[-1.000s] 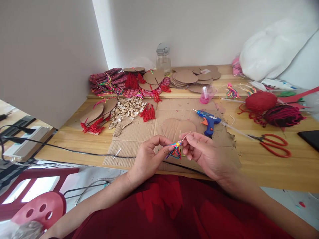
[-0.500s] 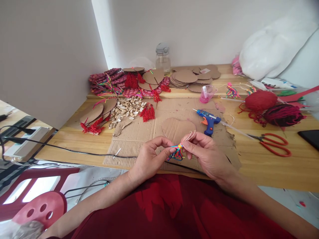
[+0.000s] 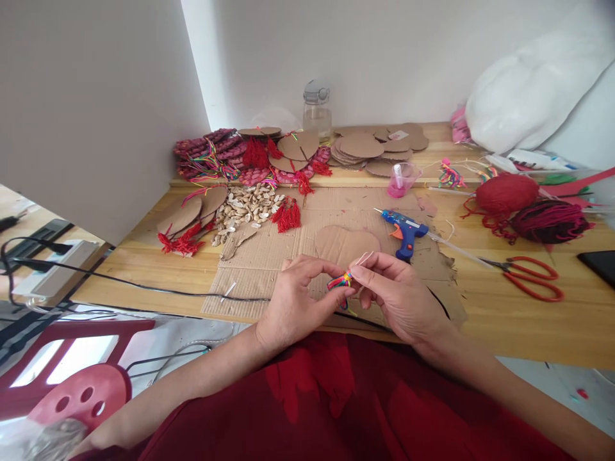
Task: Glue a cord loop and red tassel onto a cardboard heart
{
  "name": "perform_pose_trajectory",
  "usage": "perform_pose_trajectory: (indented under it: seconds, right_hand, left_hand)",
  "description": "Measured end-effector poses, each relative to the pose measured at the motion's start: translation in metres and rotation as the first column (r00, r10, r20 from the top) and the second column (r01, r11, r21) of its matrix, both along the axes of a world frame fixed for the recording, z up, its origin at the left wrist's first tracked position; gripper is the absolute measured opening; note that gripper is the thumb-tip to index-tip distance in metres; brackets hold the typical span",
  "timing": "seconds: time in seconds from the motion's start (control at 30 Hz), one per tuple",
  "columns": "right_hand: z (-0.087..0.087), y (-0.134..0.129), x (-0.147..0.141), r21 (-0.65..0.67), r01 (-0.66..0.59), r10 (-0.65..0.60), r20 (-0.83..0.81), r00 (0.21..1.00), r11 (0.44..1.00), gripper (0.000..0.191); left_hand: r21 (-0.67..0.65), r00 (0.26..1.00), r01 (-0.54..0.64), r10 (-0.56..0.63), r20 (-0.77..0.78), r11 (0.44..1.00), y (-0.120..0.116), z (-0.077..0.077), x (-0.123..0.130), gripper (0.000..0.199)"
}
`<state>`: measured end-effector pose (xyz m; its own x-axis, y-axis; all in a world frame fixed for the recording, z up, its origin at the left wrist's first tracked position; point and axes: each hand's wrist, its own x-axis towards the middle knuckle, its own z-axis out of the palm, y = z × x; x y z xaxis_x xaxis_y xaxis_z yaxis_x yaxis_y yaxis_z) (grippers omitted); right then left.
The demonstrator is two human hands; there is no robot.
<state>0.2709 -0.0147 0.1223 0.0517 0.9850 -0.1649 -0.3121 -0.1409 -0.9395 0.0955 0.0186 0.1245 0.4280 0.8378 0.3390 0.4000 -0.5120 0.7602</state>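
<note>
Partly hidden by fingers (its lower strands are hard to make out), the colourful tassel (image 3: 341, 280) lies roughly sideways above the cardboard sheet (image 3: 259, 272), knot rightward, left hand (image 3: 298, 298) pinching its strands, right hand (image 3: 400, 296) its knot end.

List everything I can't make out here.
All in the head view:
- Multicoloured cord bundle: lower part mostly hidden by the left hand.
- Dark flat object: cut off by the right edge.
- Glue gun: label print too small.

Craft workspace, shown by glue gun (image 3: 404, 234), yarn (image 3: 507, 194), scissors (image 3: 531, 278).
</note>
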Motion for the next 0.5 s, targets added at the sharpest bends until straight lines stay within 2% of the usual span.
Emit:
perform_pose_trajectory:
  seconds: [0.1, 0.27, 0.33, 0.5]
  right_hand:
    - [0.001, 0.000, 0.000, -0.008, 0.026, -0.025, 0.044, 0.999, 1.000, 0.023]
    - [0.002, 0.001, 0.001, -0.024, 0.073, -0.071, 0.058, 0.996, 0.997, 0.026]
    - [0.002, 0.002, 0.001, -0.023, 0.069, -0.068, 0.064, 0.996, 0.997, 0.027]
    - [0.002, 0.004, 0.000, -0.014, 0.052, -0.051, 0.088, 0.995, 0.999, 0.028]
  left_hand:
    - [-0.080, 0.999, 0.025, -0.023, 0.034, 0.996, 0.001, -0.006, 0.003, 0.006]
    - [-0.205, 0.994, 0.035, -0.012, 0.110, 0.978, 0.003, -0.011, 0.004, 0.023]
    - [-0.217, 0.990, 0.041, -0.011, 0.139, 0.975, 0.005, -0.012, 0.005, 0.025]
    - [-0.210, 0.994, 0.054, -0.032, 0.106, 0.976, 0.008, -0.015, 0.010, 0.014]
